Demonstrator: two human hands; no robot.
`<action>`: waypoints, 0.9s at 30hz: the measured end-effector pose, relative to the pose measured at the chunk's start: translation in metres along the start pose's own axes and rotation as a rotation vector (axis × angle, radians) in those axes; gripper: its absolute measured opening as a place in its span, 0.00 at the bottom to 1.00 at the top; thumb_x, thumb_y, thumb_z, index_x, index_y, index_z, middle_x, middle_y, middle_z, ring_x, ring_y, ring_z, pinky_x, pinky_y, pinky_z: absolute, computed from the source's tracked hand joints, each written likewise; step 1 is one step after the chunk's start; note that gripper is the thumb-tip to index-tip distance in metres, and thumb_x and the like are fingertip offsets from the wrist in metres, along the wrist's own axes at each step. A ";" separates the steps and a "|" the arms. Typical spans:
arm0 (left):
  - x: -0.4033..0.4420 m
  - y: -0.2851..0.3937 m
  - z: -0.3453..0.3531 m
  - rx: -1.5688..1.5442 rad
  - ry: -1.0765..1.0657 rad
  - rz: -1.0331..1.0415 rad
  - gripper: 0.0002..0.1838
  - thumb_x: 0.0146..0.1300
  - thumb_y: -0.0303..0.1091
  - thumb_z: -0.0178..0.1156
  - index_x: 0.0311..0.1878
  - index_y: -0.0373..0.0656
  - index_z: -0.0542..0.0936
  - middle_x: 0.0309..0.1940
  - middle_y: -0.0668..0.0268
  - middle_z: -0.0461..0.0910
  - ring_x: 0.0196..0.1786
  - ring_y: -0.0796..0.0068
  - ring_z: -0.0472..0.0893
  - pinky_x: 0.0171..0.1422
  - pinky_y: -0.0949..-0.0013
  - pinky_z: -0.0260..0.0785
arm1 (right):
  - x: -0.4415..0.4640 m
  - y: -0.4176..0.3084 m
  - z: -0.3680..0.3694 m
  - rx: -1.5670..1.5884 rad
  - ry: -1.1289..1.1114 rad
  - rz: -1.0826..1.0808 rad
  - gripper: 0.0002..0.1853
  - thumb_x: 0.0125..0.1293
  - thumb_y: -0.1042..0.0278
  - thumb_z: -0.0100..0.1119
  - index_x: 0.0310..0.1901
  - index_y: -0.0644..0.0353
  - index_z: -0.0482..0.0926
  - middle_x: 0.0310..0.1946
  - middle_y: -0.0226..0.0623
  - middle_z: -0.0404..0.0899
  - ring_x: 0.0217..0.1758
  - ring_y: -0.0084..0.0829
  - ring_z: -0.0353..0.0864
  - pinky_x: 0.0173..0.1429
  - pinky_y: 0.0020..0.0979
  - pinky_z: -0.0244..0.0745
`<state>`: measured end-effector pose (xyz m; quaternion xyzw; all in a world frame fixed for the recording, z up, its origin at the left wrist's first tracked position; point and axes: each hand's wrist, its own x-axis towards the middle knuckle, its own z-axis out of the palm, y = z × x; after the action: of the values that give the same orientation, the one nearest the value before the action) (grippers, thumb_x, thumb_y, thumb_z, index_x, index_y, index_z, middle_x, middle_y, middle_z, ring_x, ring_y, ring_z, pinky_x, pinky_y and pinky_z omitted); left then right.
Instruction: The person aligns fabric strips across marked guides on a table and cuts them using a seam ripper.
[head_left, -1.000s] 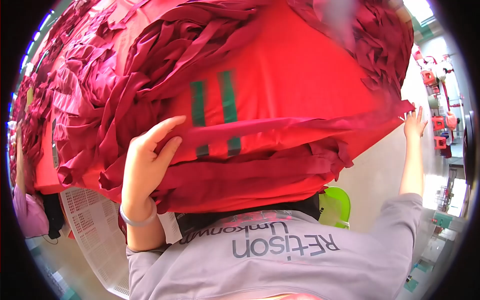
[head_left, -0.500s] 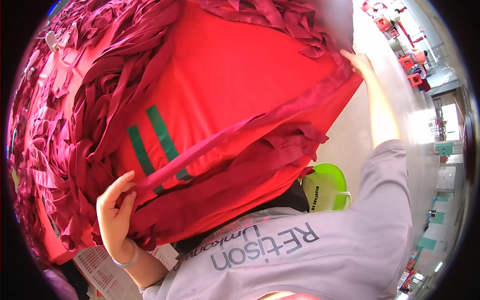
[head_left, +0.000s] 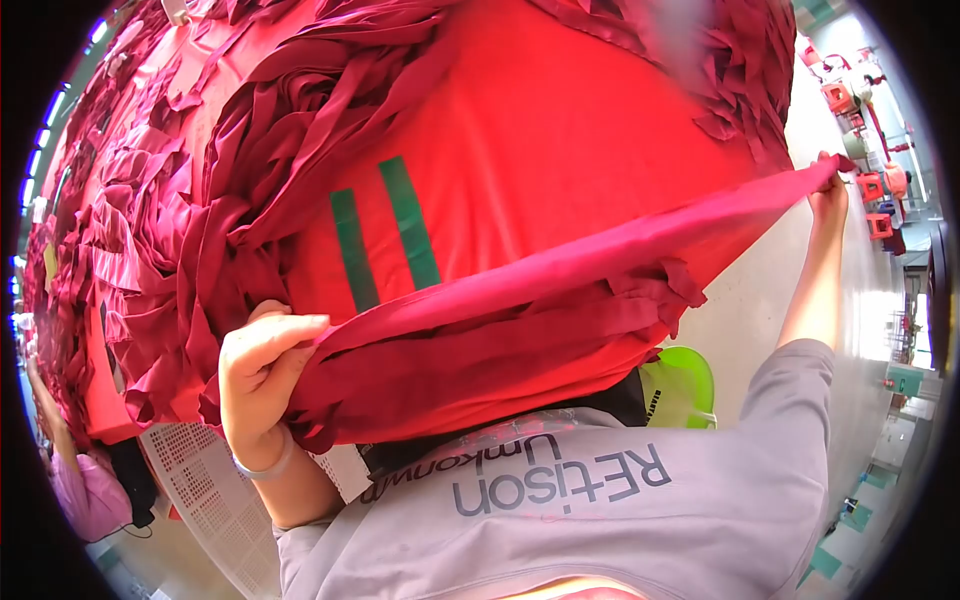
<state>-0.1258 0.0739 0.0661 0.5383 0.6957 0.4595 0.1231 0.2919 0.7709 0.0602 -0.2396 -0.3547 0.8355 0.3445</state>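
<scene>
A long dark red fabric strip [head_left: 560, 268] is stretched between my two hands, above a bright red cloth-covered surface [head_left: 560, 130]. At its left end my left hand [head_left: 262, 375] pinches it between thumb and fingers. My right hand [head_left: 830, 190] grips the other end, out past the right edge of the red surface. Two green bands [head_left: 410, 220] lie side by side on the red cloth, just beyond the strip. Closer to my body, more dark red strips [head_left: 500, 350] lie in a layer. Heaped strips [head_left: 250, 150] cover the left and far parts.
Below the left edge stands a white perforated basket [head_left: 205, 490]. A lime-green object [head_left: 685, 385] with lettering sits by my waist. Someone's pink sleeve [head_left: 85, 495] and arm show at far left. Red stools [head_left: 838, 97] stand in the background at right.
The strip is now raised, fanned wider and pulled further right by my right hand. My left hand appears slightly higher and further right. The whole view has shifted.
</scene>
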 end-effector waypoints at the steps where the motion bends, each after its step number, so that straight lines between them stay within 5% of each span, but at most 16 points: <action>1: 0.003 0.003 0.005 0.059 0.022 -0.086 0.16 0.51 0.14 0.60 0.45 0.36 0.82 0.32 0.60 0.84 0.32 0.69 0.79 0.41 0.73 0.69 | 0.009 0.018 0.015 -0.025 0.494 -0.420 0.12 0.67 0.70 0.52 0.46 0.67 0.79 0.20 0.32 0.68 0.25 0.32 0.69 0.39 0.33 0.69; 2: 0.005 0.006 0.011 0.120 0.046 -0.174 0.17 0.51 0.14 0.60 0.45 0.37 0.82 0.33 0.60 0.84 0.32 0.69 0.79 0.41 0.73 0.70 | -0.003 0.030 0.030 -0.098 0.498 -0.510 0.09 0.65 0.72 0.50 0.40 0.67 0.78 0.26 0.36 0.73 0.31 0.36 0.72 0.48 0.39 0.71; 3: 0.007 0.005 0.016 0.131 0.078 -0.226 0.20 0.50 0.14 0.58 0.48 0.39 0.81 0.33 0.59 0.84 0.32 0.68 0.80 0.40 0.72 0.71 | -0.004 0.023 0.008 0.122 -0.082 -0.264 0.06 0.63 0.74 0.47 0.33 0.65 0.74 0.30 0.38 0.73 0.35 0.36 0.72 0.51 0.38 0.69; 7: 0.013 0.006 0.020 0.202 0.070 -0.281 0.21 0.51 0.19 0.56 0.50 0.42 0.80 0.30 0.56 0.82 0.29 0.67 0.79 0.37 0.71 0.71 | 0.017 0.025 -0.021 0.145 -0.277 -0.127 0.06 0.62 0.77 0.43 0.32 0.63 0.73 0.36 0.43 0.77 0.40 0.41 0.74 0.54 0.43 0.70; 9: 0.019 0.012 0.022 0.179 0.034 -0.549 0.19 0.53 0.24 0.57 0.50 0.41 0.80 0.27 0.55 0.80 0.24 0.68 0.78 0.32 0.70 0.70 | 0.042 0.016 -0.044 -0.051 0.415 -0.342 0.09 0.63 0.76 0.43 0.38 0.64 0.75 0.46 0.49 0.79 0.47 0.47 0.77 0.58 0.51 0.71; 10: 0.018 0.009 0.027 0.229 0.085 -0.502 0.16 0.54 0.29 0.60 0.49 0.42 0.80 0.26 0.54 0.80 0.20 0.65 0.76 0.29 0.67 0.69 | 0.046 0.019 -0.046 -0.051 0.440 -0.362 0.12 0.65 0.75 0.42 0.44 0.63 0.76 0.52 0.53 0.78 0.52 0.51 0.78 0.59 0.55 0.73; 12: 0.023 0.016 0.030 0.426 0.030 -0.562 0.15 0.54 0.31 0.62 0.47 0.43 0.81 0.26 0.55 0.80 0.21 0.58 0.76 0.30 0.64 0.69 | 0.048 0.030 -0.031 -0.105 0.522 -0.394 0.13 0.66 0.74 0.41 0.48 0.64 0.73 0.49 0.53 0.78 0.49 0.52 0.79 0.53 0.54 0.77; 16: 0.015 0.012 0.040 0.692 0.113 -0.343 0.15 0.54 0.33 0.63 0.46 0.44 0.80 0.38 0.57 0.80 0.40 0.56 0.79 0.48 0.60 0.69 | 0.064 -0.024 -0.136 -0.559 1.280 -0.555 0.17 0.60 0.64 0.48 0.45 0.69 0.75 0.41 0.51 0.79 0.43 0.53 0.81 0.41 0.55 0.77; 17: 0.012 0.015 0.042 0.798 0.119 -0.352 0.16 0.54 0.31 0.63 0.48 0.43 0.80 0.42 0.59 0.79 0.45 0.56 0.77 0.53 0.60 0.67 | 0.038 0.010 -0.080 -1.439 1.494 -0.730 0.15 0.57 0.67 0.50 0.42 0.68 0.78 0.40 0.51 0.80 0.45 0.49 0.81 0.48 0.48 0.77; 18: 0.012 0.018 0.044 0.826 0.165 -0.294 0.16 0.54 0.29 0.63 0.48 0.43 0.80 0.43 0.59 0.78 0.46 0.56 0.77 0.55 0.60 0.66 | 0.015 0.031 -0.035 -1.532 1.327 -0.974 0.13 0.58 0.67 0.51 0.38 0.67 0.80 0.41 0.53 0.80 0.45 0.49 0.81 0.52 0.45 0.75; 19: 0.011 0.019 0.045 0.861 0.216 -0.248 0.17 0.54 0.28 0.63 0.48 0.42 0.80 0.45 0.59 0.78 0.47 0.57 0.77 0.56 0.60 0.66 | 0.002 0.039 -0.006 -1.561 1.172 -0.971 0.13 0.58 0.66 0.53 0.38 0.67 0.80 0.39 0.50 0.81 0.45 0.48 0.81 0.51 0.46 0.76; 20: 0.012 0.022 0.050 0.857 0.284 -0.158 0.16 0.53 0.26 0.63 0.48 0.40 0.80 0.46 0.59 0.77 0.48 0.57 0.76 0.57 0.60 0.66 | -0.004 0.046 0.020 -1.266 1.014 -0.746 0.17 0.59 0.65 0.57 0.44 0.69 0.78 0.42 0.48 0.80 0.43 0.41 0.81 0.49 0.41 0.76; 24: 0.006 0.037 0.070 0.654 0.234 -0.063 0.14 0.53 0.23 0.62 0.45 0.36 0.81 0.48 0.56 0.78 0.49 0.55 0.77 0.56 0.58 0.69 | -0.054 0.125 0.160 -1.385 0.544 -0.482 0.33 0.57 0.60 0.67 0.60 0.70 0.66 0.47 0.39 0.75 0.46 0.27 0.75 0.50 0.24 0.70; 27: 0.003 0.027 0.083 0.680 0.141 -0.142 0.19 0.54 0.28 0.62 0.52 0.40 0.78 0.55 0.56 0.75 0.57 0.53 0.74 0.60 0.56 0.67 | -0.101 0.207 0.239 -1.243 0.081 -0.500 0.21 0.67 0.73 0.56 0.61 0.67 0.67 0.43 0.32 0.73 0.44 0.21 0.72 0.51 0.23 0.69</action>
<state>-0.0544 0.1186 0.0418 0.4657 0.8514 0.2278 -0.0799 0.1191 0.4880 0.0704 -0.3351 -0.8016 0.3614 0.3385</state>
